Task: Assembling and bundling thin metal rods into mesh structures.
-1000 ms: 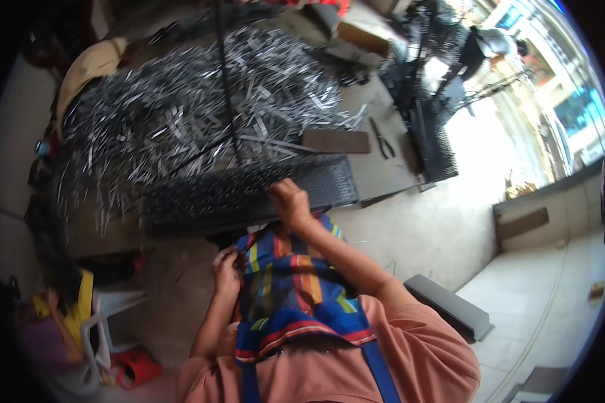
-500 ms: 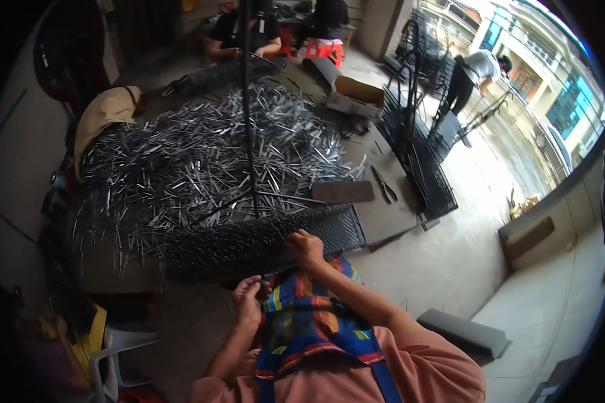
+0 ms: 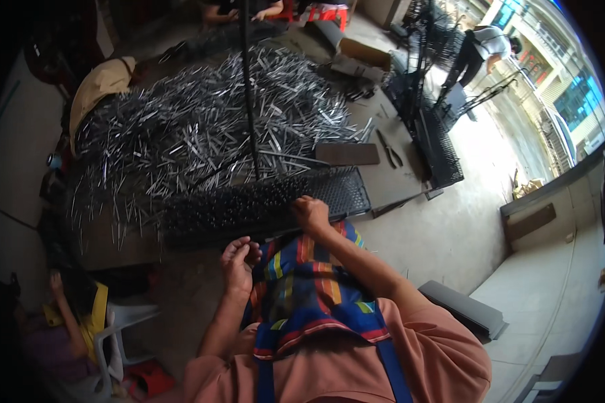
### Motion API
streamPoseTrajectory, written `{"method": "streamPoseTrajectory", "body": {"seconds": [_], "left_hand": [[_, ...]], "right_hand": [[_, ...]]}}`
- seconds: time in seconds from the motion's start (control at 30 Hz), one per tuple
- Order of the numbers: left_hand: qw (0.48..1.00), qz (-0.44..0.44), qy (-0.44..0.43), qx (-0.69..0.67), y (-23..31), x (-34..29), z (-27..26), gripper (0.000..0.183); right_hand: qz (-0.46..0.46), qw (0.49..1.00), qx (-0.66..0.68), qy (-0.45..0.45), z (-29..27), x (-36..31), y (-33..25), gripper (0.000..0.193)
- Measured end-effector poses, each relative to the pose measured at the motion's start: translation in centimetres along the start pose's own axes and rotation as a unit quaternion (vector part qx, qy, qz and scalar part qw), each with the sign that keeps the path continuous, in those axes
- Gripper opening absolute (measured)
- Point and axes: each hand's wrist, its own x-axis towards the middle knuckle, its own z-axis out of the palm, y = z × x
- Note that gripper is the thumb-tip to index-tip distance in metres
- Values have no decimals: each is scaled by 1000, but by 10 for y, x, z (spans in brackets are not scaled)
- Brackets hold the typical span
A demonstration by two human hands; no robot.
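A person in yellow (image 3: pixel 91 312) is sitting at the far left, low down, beside a white plastic chair (image 3: pixel 117 336).

The left hand (image 3: pixel 238 262) is curling its fingers in, loosely closed. It is too small to tell if something thin is pinched inside. It is hanging just above the striped cloth (image 3: pixel 302 289) on the person's lap, a soft cloth with blue, red, yellow and green bands.

The right hand (image 3: pixel 310 213) is closing in a fist on the near edge of the black mesh panel (image 3: pixel 269 201). The panel is long and flat, made of dark metal wire with lots of little holes. It is lying across a low table, right in front of the person, with its near edge over the lap.

Behind the panel, a big heap of metal strips (image 3: pixel 202 127) is lying spread out. The strips are thin, shiny, grey and pointing every way. A dark pole (image 3: pixel 249 87) is standing up through the heap.

Further right, a flat brown board (image 3: pixel 346 153) is resting on the table, with pliers (image 3: pixel 388 148) just beside it. More black mesh panels (image 3: pixel 437 144) are stacked past those. At the top right, another person in a white top (image 3: pixel 480 47) is bending over. A grey flat slab (image 3: pixel 467 309) is lying on the floor at the right.
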Motion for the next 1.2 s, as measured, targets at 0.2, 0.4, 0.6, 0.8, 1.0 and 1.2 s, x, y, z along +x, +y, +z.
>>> {"method": "streamPoseTrajectory", "body": {"seconds": [0.2, 0.4, 0.6, 0.8, 1.0, 1.2], "left_hand": [[999, 50, 8, 20, 51, -7, 20, 19], [925, 327, -17, 191, 156, 47, 77, 28], [566, 435, -49, 698, 145, 226, 48, 60], [425, 388, -202, 793, 127, 315, 48, 93], [366, 378, -255, 811, 80, 368, 73, 99], [352, 381, -150, 842, 74, 443, 76, 98]], "right_hand": [[48, 997, 10, -55, -25, -41, 8, 17], [102, 971, 142, -163, -41, -120, 29, 17], [246, 914, 240, -217, -10, -127, 79, 18], [307, 877, 249, -273, -19, -89, 77, 17], [307, 868, 276, -277, -10, -85, 92, 18], [400, 788, 406, -234, 0, -99, 99, 34]]}}
